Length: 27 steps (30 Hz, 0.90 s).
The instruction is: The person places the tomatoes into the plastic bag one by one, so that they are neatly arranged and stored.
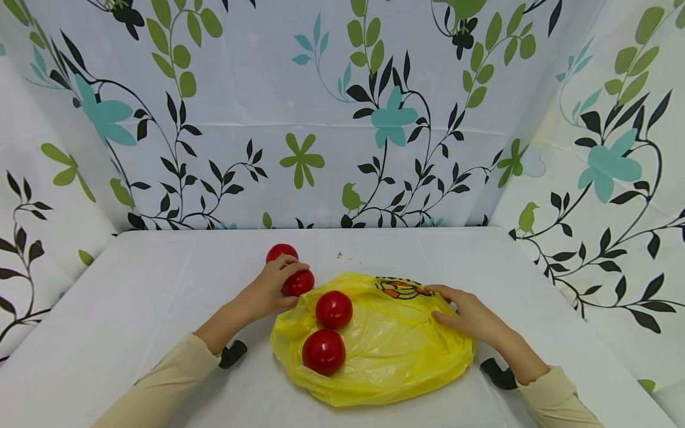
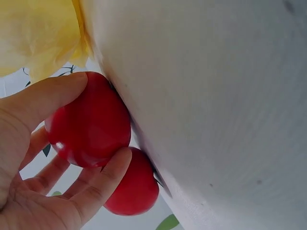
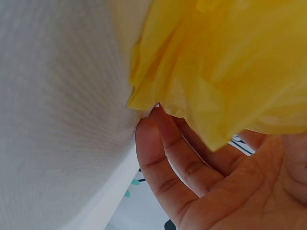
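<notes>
My left hand (image 1: pixel 273 282) grips a shiny red round fruit (image 2: pixel 93 122) between thumb and fingers, just left of the yellow plastic bag. Right behind that fruit, another red fruit (image 1: pixel 280 251) rests on the table; in the left wrist view a fingertip overlaps it. The bag (image 1: pixel 396 345) lies spread and crumpled, a printed orange and black figure near its far edge. Two more red fruits, a farther one (image 1: pixel 334 310) and a nearer one (image 1: pixel 324 352), sit on its left part. My right hand (image 1: pixel 468 315) holds the bag's right side, its fingers partly covered by plastic in the right wrist view.
A white-covered table (image 1: pixel 225 255) lies under everything, with a few small specks behind the bag. Patterned curtains (image 1: pixel 321 119) with leaves and flowers stand at the back and both sides. Each wrist wears a black strap piece (image 1: pixel 232 355).
</notes>
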### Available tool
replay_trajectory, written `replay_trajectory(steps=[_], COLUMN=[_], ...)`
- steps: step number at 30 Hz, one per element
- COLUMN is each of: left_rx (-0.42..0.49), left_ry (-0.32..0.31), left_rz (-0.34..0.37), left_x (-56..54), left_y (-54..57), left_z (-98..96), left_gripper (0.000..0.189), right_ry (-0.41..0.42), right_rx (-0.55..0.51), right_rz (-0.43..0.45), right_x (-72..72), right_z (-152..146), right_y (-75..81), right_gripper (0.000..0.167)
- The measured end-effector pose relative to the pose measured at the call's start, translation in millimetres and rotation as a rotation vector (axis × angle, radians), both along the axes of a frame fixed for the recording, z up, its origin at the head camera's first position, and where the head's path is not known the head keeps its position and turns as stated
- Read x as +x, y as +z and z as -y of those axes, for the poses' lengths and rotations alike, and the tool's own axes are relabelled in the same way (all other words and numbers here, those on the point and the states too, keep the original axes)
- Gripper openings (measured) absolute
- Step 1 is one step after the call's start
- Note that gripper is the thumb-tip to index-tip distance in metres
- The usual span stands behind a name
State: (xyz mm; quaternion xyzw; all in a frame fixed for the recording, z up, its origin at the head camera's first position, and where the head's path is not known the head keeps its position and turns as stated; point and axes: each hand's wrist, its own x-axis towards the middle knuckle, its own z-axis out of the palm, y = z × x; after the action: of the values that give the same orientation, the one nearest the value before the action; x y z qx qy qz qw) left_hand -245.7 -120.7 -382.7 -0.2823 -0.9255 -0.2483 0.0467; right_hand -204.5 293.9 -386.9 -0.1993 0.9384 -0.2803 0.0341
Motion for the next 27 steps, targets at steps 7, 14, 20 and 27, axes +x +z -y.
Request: replay_trajectory(steps=[7, 14, 20, 27], left_rx=[0.023, 0.053, 0.088, 0.104], left_ry=[-0.007, -0.012, -0.035, -0.039], left_rz=[-0.02, -0.051, -0.102, -0.117], left_x=[0.7, 1.6, 3.0, 6.5], left_y=[-0.9, -0.6, 0.3, 4.7], left_z=[-0.2, 0.6, 2.7, 2.2], left_gripper=[0.065, 0.063, 0.061, 0.063], right_ry=[0.0, 0.004, 0.003, 0.01], right_rx=[-0.005, -0.009, -0.004, -0.004], right_rz=[0.016, 0.013, 0.007, -0.002], right_x=[0.1, -0.8, -0.2, 0.7], right_z=[2.0, 1.1, 2.1, 2.2], right_y=[3.7, 2.1, 2.5, 2.6], right_gripper=[0.05, 0.05, 0.049, 0.049])
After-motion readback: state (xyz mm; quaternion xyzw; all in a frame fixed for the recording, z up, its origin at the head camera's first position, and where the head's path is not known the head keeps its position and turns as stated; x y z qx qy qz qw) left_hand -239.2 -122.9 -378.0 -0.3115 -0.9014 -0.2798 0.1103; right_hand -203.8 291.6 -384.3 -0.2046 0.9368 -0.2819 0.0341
